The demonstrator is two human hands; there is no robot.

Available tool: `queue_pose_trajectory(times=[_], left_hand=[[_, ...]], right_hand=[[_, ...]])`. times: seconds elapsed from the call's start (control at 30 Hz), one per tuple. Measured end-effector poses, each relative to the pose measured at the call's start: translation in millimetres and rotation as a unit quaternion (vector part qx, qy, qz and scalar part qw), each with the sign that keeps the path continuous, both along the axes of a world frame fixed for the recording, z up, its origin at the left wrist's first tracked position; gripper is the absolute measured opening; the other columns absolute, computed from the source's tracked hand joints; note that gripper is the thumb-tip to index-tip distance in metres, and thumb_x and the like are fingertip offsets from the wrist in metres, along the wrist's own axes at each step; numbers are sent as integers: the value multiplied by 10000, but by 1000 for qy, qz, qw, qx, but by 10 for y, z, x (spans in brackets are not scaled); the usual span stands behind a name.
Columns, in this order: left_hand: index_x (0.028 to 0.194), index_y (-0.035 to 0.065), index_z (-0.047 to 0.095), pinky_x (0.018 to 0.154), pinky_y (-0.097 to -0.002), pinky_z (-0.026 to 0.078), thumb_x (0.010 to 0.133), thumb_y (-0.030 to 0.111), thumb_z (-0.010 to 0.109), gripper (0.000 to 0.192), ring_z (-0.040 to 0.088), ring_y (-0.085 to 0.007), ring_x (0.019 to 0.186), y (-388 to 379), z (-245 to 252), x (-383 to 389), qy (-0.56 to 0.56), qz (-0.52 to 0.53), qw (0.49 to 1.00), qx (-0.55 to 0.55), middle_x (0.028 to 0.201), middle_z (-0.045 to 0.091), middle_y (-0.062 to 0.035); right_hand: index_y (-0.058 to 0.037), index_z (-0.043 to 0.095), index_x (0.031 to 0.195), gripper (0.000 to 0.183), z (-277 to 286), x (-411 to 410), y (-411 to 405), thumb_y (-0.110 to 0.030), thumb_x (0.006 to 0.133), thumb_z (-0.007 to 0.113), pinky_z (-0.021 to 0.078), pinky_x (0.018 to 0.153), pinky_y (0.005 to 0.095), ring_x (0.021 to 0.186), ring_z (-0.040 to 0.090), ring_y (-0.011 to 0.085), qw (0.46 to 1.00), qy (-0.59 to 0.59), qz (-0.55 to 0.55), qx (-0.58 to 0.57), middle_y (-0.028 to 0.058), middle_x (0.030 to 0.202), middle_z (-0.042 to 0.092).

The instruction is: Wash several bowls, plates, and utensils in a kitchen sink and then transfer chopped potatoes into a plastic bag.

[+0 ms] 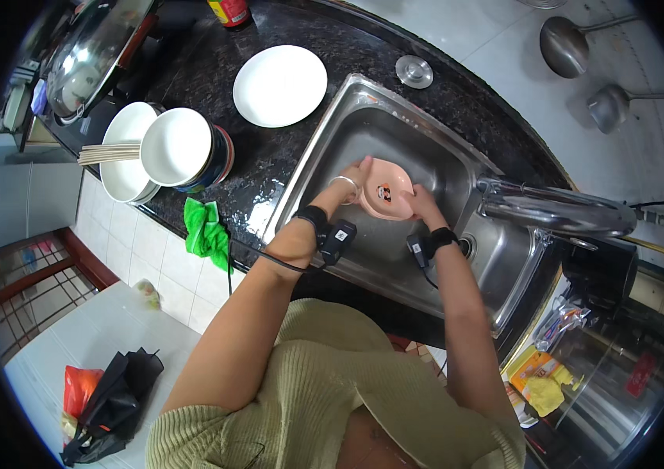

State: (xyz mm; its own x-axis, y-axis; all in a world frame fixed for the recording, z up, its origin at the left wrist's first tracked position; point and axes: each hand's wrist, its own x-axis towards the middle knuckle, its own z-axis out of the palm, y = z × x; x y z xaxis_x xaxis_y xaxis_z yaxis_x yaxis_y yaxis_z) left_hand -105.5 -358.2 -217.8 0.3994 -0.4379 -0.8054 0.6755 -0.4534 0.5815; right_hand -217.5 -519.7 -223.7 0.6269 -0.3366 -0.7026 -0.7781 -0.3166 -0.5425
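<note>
Over the basin of a stainless steel sink (351, 120), both my hands hold a pink plate (383, 176) with a small cartoon print in its middle. My left hand (358, 176) grips the plate's left edge, its thumb at the upper rim. At the lower right edge, my right hand (421, 205) has hold of the rim. The fingers under the plate are partly hidden. The chrome faucet (554, 210) reaches in from the right of the basin. A white plate (280, 86) lies on the dark counter left of the sink.
White bowls (176, 146) stand stacked at the left, beside a larger bowl with wooden chopsticks (109, 153) across it. A green cloth (206, 233) hangs over the counter's front edge. A metal sink strainer (414, 71) lies behind the basin. Steel ladles (565, 47) hang on the wall.
</note>
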Motion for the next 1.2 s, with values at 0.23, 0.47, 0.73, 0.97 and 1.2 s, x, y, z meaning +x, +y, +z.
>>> queue_pose_trajectory(times=[0.23,0.47,0.73,0.97,1.2], left_hand=[[1159,103,402,545,-395,487,805,422,408,477,557,-283,834,-93,-116,-57,-98,-83,989,70,1018,527,-135],[1124,69,429,684,-343,469,813,389,406,446,537,-290,901,67,-329,46,-24,-77,995,64,1026,526,-158],[1034,53,491,784,-327,440,733,228,511,350,522,-261,959,138,-369,95,-320,-331,838,293,1059,511,-153],[1002,102,555,788,-306,438,610,258,672,438,514,-203,984,28,-189,111,-249,-426,805,329,1079,527,-61],[1098,101,474,802,-295,426,727,216,571,400,506,-200,995,3,-197,24,-251,-514,755,321,1141,476,-73]], right_hand=[[53,513,923,347,-767,-111,-62,-235,776,388,473,611,388,746,568,336,986,32,12,-160,233,877,549],[46,529,881,326,-672,81,70,-207,775,354,449,674,417,831,543,345,975,66,31,-208,232,876,553],[1,582,755,284,-714,-141,-236,-167,799,357,460,444,312,532,594,215,950,145,-277,12,133,703,600],[-23,562,782,247,-865,-258,-240,-145,793,348,439,393,292,474,574,182,954,124,-274,-6,90,641,596],[-20,549,759,170,-802,-88,-99,-144,760,433,436,409,265,471,544,174,910,129,-388,66,92,633,567]])
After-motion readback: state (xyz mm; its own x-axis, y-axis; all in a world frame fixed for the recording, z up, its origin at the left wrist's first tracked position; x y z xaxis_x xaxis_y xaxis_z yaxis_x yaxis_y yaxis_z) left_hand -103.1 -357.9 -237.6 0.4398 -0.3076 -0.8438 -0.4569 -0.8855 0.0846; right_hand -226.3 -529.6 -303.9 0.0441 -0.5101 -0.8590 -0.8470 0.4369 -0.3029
